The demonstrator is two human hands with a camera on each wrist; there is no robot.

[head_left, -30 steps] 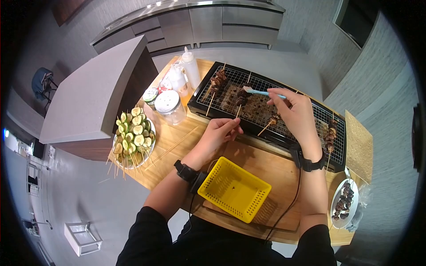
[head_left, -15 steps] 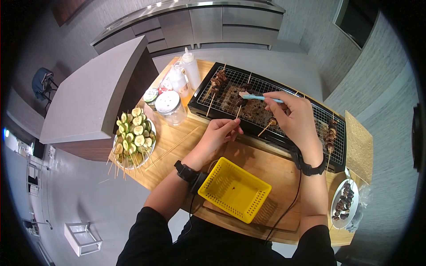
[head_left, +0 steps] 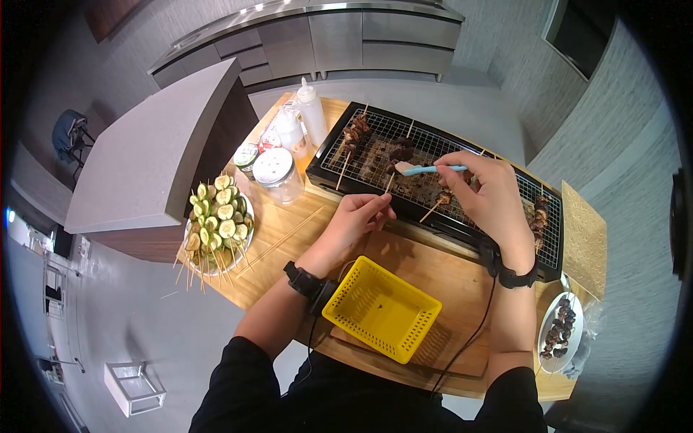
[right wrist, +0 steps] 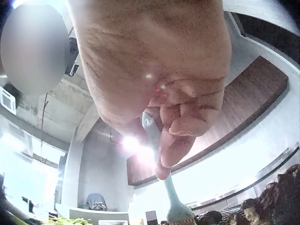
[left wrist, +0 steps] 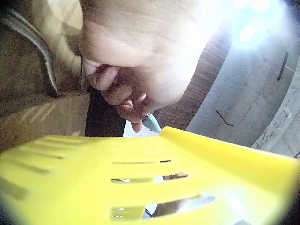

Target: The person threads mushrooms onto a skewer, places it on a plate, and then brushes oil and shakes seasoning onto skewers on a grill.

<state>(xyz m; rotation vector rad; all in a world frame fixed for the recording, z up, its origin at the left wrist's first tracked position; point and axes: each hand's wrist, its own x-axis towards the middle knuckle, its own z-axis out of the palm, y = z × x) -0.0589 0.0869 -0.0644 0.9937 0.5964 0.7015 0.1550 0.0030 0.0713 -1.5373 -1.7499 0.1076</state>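
Observation:
Between thumb and index finger, my left hand (head_left: pixel 363 215) pinches the stick of a dark meat skewer (head_left: pixel 401 151) lying on the grill (head_left: pixel 440 216). My right hand (head_left: pixel 487 191) holds a light blue basting brush (head_left: pixel 433 169) by its handle. The pale bristles of the brush are at the near end of that skewer's meat. In the right wrist view the brush (right wrist: pixel 172 197) points down from the fingers, its bristles at the lower edge of the frame. A shorter skewer (head_left: pixel 442 200) sits on the grill under the right hand.
A yellow basket (head_left: pixel 381 309) stands on the wooden board (head_left: pixel 462 285) near my left wrist. Left are a plate of zucchini skewers (head_left: pixel 216 225), a lidded jar (head_left: pixel 278 177) and squeeze bottles (head_left: pixel 310 112). More meat skewers (head_left: pixel 354 133) lie on the grill; a white plate (head_left: pixel 546 328) of skewers is right.
The brush has shifted from the upper part of the skewer's meat down toward its near end. My right hand has drawn slightly nearer to me. The left hand keeps its place on the stick.

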